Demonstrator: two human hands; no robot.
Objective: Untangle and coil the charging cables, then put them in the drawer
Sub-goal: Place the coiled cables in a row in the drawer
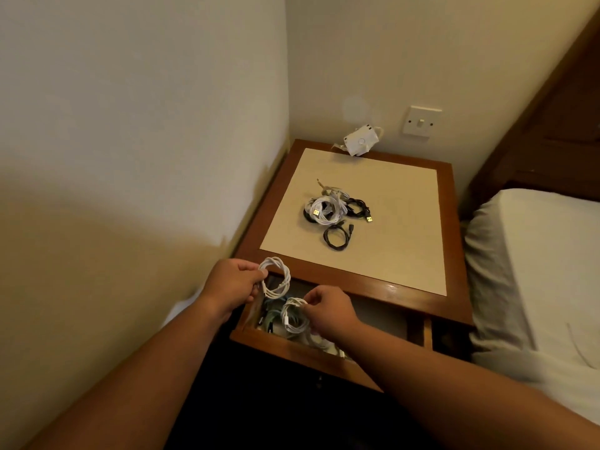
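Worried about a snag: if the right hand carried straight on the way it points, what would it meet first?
Probably the teal cable lying in the drawer, just beyond the white coil that the right hand pinches; depth is unclear.

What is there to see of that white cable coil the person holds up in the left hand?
The white cable coil is a thin cord wound into a loose ring of several loops, with strands twisted together on its right side. One small plug end hangs inside the ring. It stands roughly upright in the air, pinched at its left edge by the left hand, above the open drawer. Nothing else seems to touch it.
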